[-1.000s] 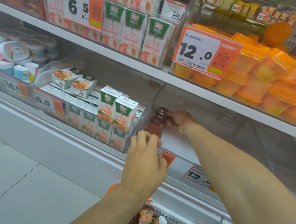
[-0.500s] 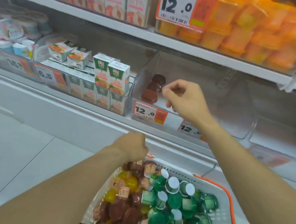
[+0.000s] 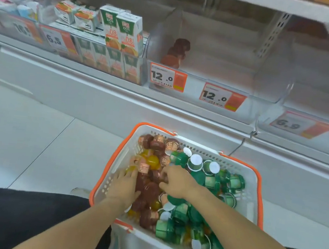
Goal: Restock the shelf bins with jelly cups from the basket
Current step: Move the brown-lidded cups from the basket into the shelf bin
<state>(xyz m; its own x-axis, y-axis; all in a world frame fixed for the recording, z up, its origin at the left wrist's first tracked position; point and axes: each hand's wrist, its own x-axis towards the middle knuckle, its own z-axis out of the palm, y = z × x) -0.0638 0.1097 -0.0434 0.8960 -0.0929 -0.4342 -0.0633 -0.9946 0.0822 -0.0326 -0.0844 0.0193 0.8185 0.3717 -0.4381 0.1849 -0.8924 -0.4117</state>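
A white basket with an orange rim (image 3: 260, 197) sits on the floor below the shelf, full of jelly cups: brown ones (image 3: 149, 191) on the left, yellow ones (image 3: 152, 161) behind them, green ones (image 3: 204, 180) on the right. Both my hands are inside it. My left hand (image 3: 123, 186) lies with its fingers spread on the brown cups. My right hand (image 3: 176, 182) curls its fingers and thumb round a brown cup in the middle. Up on the shelf, a clear bin (image 3: 274, 78) holds three brown cups (image 3: 176, 51) in a row at its left side.
Juice cartons (image 3: 120, 31) fill the bin to the left of the clear one. Orange price tags reading 12.0 (image 3: 168, 77) hang on the shelf front. A white cabinet edge runs between the shelf and the basket. Light floor tiles lie to the left.
Both hands have come down from the shelf bin into the basket. My view has tilted down, so the basket now fills the lower middle.
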